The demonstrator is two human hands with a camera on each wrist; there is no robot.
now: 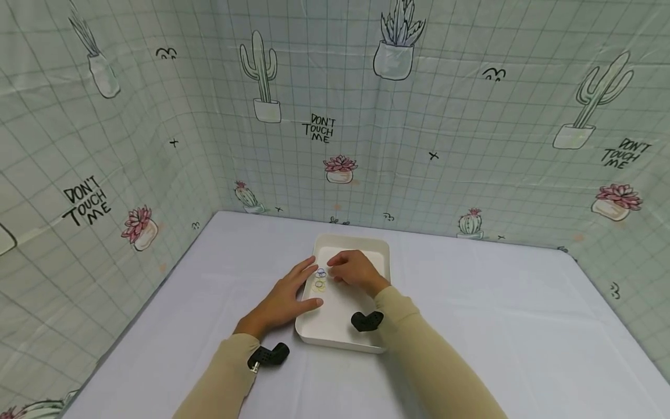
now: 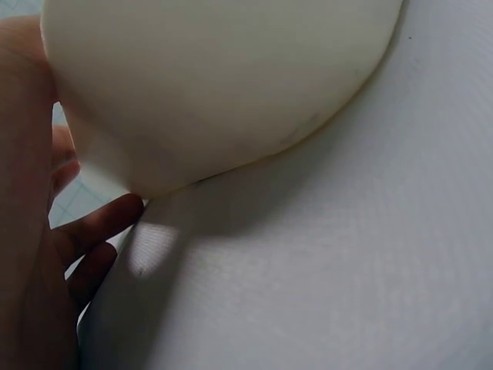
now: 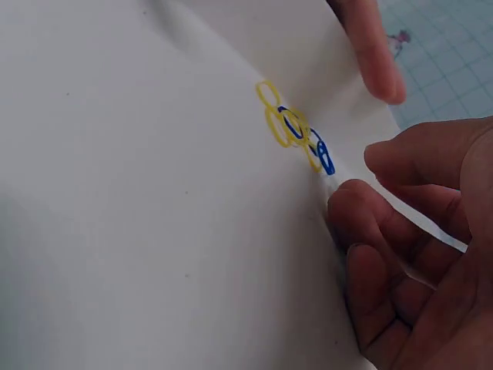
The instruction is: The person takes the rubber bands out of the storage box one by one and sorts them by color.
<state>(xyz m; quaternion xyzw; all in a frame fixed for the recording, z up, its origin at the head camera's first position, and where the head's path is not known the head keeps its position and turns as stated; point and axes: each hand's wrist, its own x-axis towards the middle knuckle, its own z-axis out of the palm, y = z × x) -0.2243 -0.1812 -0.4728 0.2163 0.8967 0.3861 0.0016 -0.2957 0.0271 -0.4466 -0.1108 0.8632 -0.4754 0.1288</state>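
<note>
A shallow white tray (image 1: 342, 320) lies on the table, its outer wall (image 2: 223, 85) filling much of the left wrist view. Thin yellow loops (image 3: 268, 95) and blue loops (image 3: 326, 159) cluster on its floor close to the left wall. My left hand (image 1: 282, 299) rests at the tray's left side with fingers spread, the thumb reaching over the rim. Above the tray, beside the blue loops, is my right hand (image 1: 358, 270), its fingers (image 3: 358, 204) bent and the fingertips close to the tray wall. I cannot tell whether they pinch anything.
A white cloth covers the table (image 1: 481, 314) around the tray. Behind and to the left stands a curtain (image 1: 366, 116) printed with a grid and cacti. Black wrist cameras sit at the left cuff (image 1: 269, 354) and right cuff (image 1: 366, 321).
</note>
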